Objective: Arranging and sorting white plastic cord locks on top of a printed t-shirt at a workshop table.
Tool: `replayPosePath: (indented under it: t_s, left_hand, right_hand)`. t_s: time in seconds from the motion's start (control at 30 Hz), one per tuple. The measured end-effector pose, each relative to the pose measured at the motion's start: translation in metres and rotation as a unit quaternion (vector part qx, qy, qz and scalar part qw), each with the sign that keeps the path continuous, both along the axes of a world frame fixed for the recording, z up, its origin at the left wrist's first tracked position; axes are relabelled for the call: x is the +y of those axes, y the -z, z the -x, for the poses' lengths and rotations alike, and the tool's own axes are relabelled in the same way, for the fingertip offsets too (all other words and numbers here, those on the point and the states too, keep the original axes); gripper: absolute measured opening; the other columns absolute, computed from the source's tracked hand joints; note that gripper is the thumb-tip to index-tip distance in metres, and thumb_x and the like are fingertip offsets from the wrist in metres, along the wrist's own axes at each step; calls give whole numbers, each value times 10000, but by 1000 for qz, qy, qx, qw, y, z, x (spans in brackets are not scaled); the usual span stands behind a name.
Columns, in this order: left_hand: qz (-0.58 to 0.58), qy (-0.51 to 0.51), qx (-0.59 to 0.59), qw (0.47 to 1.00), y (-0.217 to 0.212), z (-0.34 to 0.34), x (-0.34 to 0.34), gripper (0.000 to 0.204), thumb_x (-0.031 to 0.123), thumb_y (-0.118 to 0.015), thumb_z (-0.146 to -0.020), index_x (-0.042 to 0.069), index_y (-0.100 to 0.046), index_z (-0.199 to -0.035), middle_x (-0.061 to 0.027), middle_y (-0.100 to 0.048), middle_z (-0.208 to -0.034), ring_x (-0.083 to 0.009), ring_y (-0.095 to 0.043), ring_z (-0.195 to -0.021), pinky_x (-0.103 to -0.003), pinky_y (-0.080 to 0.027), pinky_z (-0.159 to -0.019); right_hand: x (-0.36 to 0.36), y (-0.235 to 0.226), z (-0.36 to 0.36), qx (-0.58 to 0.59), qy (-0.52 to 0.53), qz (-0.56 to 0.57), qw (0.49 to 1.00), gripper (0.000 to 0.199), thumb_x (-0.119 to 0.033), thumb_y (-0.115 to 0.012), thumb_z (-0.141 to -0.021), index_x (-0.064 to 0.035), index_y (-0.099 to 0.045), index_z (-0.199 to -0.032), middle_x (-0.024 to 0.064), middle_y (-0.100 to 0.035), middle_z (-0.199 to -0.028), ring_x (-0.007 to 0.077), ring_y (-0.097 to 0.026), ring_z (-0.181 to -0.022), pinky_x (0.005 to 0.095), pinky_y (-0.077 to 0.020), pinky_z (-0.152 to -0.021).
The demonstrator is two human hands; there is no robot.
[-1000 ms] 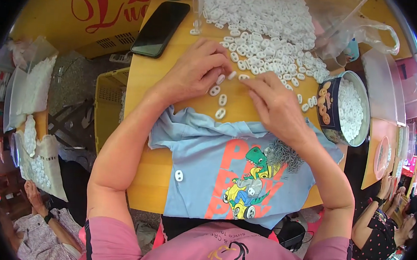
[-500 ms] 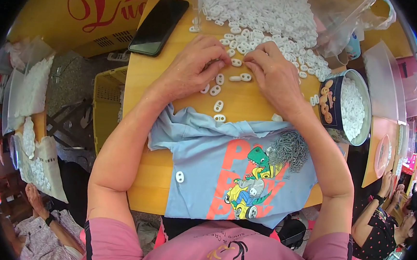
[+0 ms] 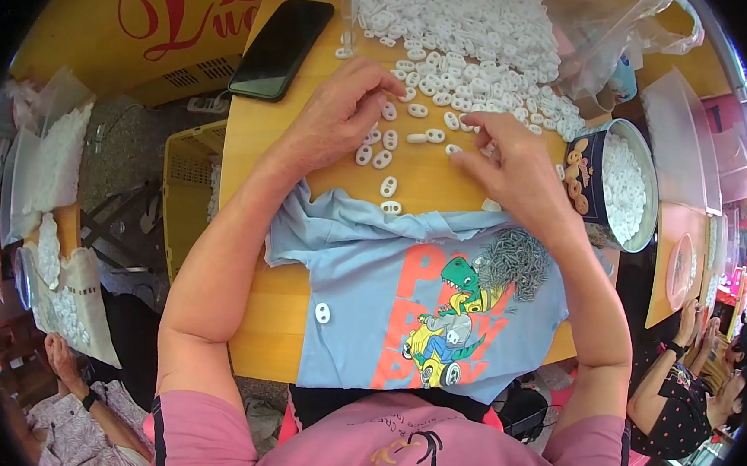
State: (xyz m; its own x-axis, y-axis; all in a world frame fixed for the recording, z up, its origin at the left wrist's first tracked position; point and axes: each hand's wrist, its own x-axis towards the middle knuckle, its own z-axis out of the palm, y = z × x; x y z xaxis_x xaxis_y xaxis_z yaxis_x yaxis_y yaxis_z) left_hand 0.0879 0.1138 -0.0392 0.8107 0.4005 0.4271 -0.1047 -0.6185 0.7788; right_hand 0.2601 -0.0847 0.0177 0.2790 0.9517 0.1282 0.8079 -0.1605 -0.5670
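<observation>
A round yellow wooden table [image 3: 250, 328] stands on grey floor [image 3: 128, 155], beside a yellow crate [image 3: 189, 177], in daylight

Black phone [image 3: 281, 46], yellow crate [image 3: 188, 185], round tin [image 3: 621, 188].

Both forearms reach up from the lower edge, bare below pink short sleeves. Left hand [image 3: 340, 109] palm down, fingers curled, fingertips low on the surface [image 3: 261, 173]. Right hand [image 3: 517, 161] palm down just beside it, fingers bent, thumb tucked toward index.
</observation>
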Motion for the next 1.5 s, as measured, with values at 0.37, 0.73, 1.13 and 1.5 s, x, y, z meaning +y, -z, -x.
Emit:
replayPosePath:
  t_s: [0.37,0.73,1.13,1.5]
  left_hand:
    - [-132,19,-14,991,2,0,2,280,-65,-564,-841,52,-694,-1060,-115,-617,-1118,-328,-556,-1093,-389,-475,-932]
    - [-99,-8,-29,995,3,-3,1,282,-96,-533,-822,41,-688,-1015,-113,-619,-1111,-323,-567,-1083,-378,-472,-932]
    - [-87,-12,-15,996,2,-1,1,261,-108,-515,-858,19,-683,-1011,-126,-618,-1084,-316,-580,-1072,-368,-473,-926]
    - [-63,-11,2,998,1,0,1,245,-118,-491,-891,10,-665,-1009,-125,-601,-1059,-291,-588,-1034,-339,-484,-895]
  right_hand:
    - [14,3,27,-73,-46,27,996,337,-130,-649,-931,-94,-638,-1266,149,-624,-1039,375,-645,-938,445,-520,-774]
    - [28,21,10,-169,-15,-17,985,293,-74,-580,-948,-127,-663,-1224,136,-616,-1056,371,-663,-868,464,-540,-709]
    - [39,20,13,-154,-54,-21,986,311,-55,-593,-919,-134,-667,-1210,120,-616,-1079,371,-665,-866,469,-542,-702]
    - [43,22,10,-159,-89,-44,982,314,-13,-600,-878,-108,-687,-1164,103,-626,-1092,353,-666,-894,448,-544,-729]
